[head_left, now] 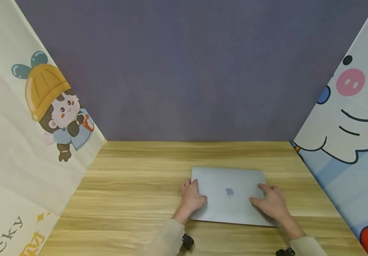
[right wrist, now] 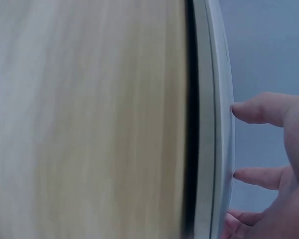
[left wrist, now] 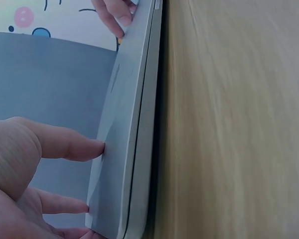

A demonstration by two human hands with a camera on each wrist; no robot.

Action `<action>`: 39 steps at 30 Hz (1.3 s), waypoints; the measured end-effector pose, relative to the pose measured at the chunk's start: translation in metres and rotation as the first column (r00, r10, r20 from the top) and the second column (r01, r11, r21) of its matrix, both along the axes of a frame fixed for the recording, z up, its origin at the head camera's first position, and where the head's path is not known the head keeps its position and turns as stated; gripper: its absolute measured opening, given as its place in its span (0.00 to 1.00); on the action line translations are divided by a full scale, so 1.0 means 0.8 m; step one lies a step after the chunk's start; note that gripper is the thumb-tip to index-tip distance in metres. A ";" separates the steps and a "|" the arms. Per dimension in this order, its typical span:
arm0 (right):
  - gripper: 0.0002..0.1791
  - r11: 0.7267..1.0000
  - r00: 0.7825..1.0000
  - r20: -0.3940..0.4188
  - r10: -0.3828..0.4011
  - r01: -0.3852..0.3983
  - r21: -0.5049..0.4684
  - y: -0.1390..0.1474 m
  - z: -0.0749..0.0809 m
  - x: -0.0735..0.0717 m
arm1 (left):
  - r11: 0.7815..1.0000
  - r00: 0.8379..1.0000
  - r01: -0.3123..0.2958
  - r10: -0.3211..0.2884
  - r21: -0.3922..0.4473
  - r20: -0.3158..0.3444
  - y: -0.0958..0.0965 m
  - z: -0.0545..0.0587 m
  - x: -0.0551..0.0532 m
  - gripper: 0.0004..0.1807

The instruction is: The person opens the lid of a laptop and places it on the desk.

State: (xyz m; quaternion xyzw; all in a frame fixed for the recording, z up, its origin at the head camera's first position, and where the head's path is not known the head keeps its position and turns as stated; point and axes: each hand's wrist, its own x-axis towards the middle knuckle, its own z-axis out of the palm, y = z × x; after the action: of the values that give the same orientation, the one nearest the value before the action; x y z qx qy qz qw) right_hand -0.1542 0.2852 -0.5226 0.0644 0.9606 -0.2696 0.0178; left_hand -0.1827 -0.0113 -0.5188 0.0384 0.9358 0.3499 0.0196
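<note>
A closed silver laptop (head_left: 222,204) with a dark apple logo lies lid up on the wooden table, turned slightly. At its left side my left hand (head_left: 193,196) grips it, thumb on the lid and the other fingers along the edge. My right hand (head_left: 271,202) holds the opposite side, with the thumb and index fingertip on the lid and the remaining fingers at the edge. The left wrist view shows the front edge of the laptop (left wrist: 139,124) from low down, lid and base pressed together. In the right wrist view, fingertips (right wrist: 241,110) touch the lid.
The wooden table (head_left: 133,185) runs back to a dark grey-blue panel (head_left: 196,71). Cartoon-printed sheets stand at both sides, one with a child in a yellow hat (head_left: 46,89). Small black cameras (head_left: 188,241) sit at both wrists.
</note>
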 end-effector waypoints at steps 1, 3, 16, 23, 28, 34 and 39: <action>0.44 1.000 1.000 -0.001 0.003 -0.003 0.000 -0.003 0.001 0.000 | 1.000 1.000 -0.004 0.004 -0.002 0.001 -0.003 0.000 0.000 0.39; 0.44 1.000 1.000 -0.004 0.008 -0.008 -0.003 -0.010 0.002 0.000 | 1.000 1.000 -0.013 0.013 0.003 0.004 -0.008 0.000 -0.001 0.39; 0.44 1.000 1.000 -0.019 0.012 -0.012 -0.025 -0.043 -0.005 -0.002 | 0.999 0.999 -0.035 0.035 0.033 0.000 -0.043 -0.003 0.003 0.42; 0.43 1.000 0.998 -0.056 0.016 -0.017 -0.014 -0.063 -0.002 -0.005 | 0.996 0.998 -0.069 0.069 0.051 0.003 -0.059 -0.003 0.001 0.43; 0.42 1.000 0.998 -0.064 0.020 -0.021 -0.017 -0.075 0.000 -0.005 | 0.995 0.997 -0.076 0.076 0.066 0.002 -0.072 -0.002 0.001 0.44; 0.42 0.999 0.998 -0.052 0.023 -0.025 -0.035 -0.088 0.001 -0.005 | 0.996 0.997 -0.074 0.074 0.058 -0.004 -0.086 -0.002 0.002 0.43; 0.42 0.998 0.998 -0.057 0.030 -0.032 -0.046 -0.097 0.001 -0.006 | 0.994 0.997 -0.080 0.080 0.068 0.001 -0.096 0.000 0.004 0.44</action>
State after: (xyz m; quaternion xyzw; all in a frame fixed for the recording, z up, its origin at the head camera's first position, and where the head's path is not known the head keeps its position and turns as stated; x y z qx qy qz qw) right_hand -0.1590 0.2073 -0.5219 0.0413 0.9551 -0.2934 -0.0037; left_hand -0.1794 -0.0885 -0.5188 0.0019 0.9241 0.3822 0.0037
